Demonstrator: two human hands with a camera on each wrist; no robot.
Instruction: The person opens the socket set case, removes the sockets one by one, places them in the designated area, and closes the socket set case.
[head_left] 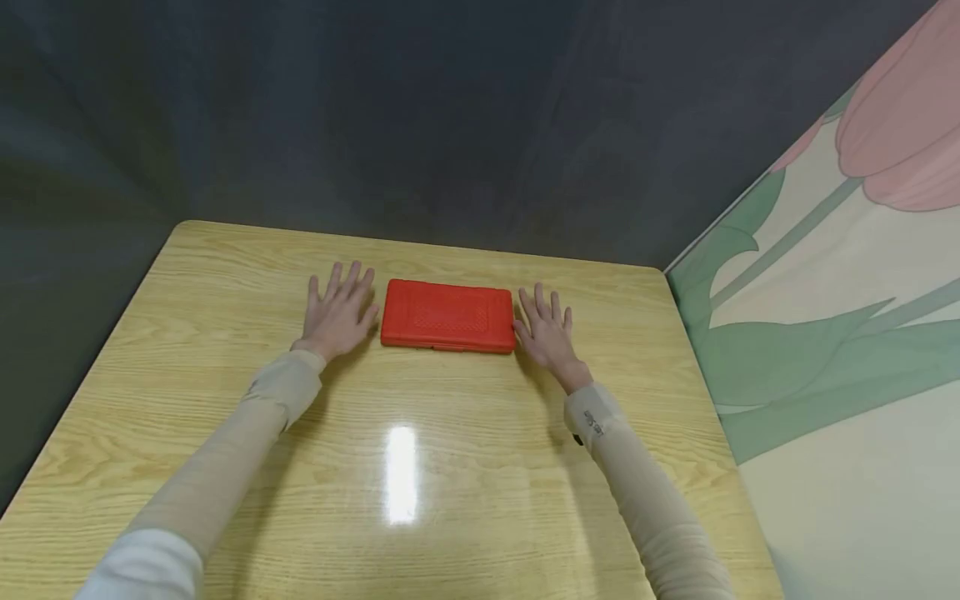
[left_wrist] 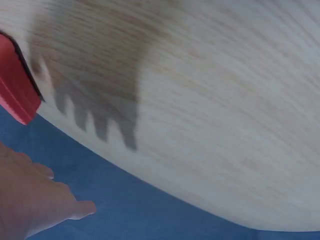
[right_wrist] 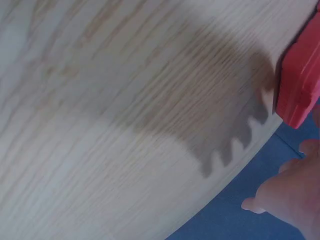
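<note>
A flat red plastic case point(head_left: 447, 316) lies closed on the wooden table point(head_left: 465, 467), toward its far side. My left hand point(head_left: 339, 312) is spread just left of the case, fingers straight, holding nothing. My right hand point(head_left: 545, 327) is spread at the case's right end, thumb close to or touching its edge. In the left wrist view a corner of the red case point(left_wrist: 17, 92) shows at the left, with part of my left hand point(left_wrist: 35, 200) below it. The right wrist view has the red case point(right_wrist: 300, 85) at the right edge and my right hand point(right_wrist: 290, 195) at the lower right.
A dark grey wall point(head_left: 450, 117) stands behind the table. At the right is a panel painted with pink tulips and green leaves point(head_left: 847, 292). Both forearms wear pale long sleeves point(head_left: 652, 500). A bright light glare point(head_left: 402, 475) sits on the table's near middle.
</note>
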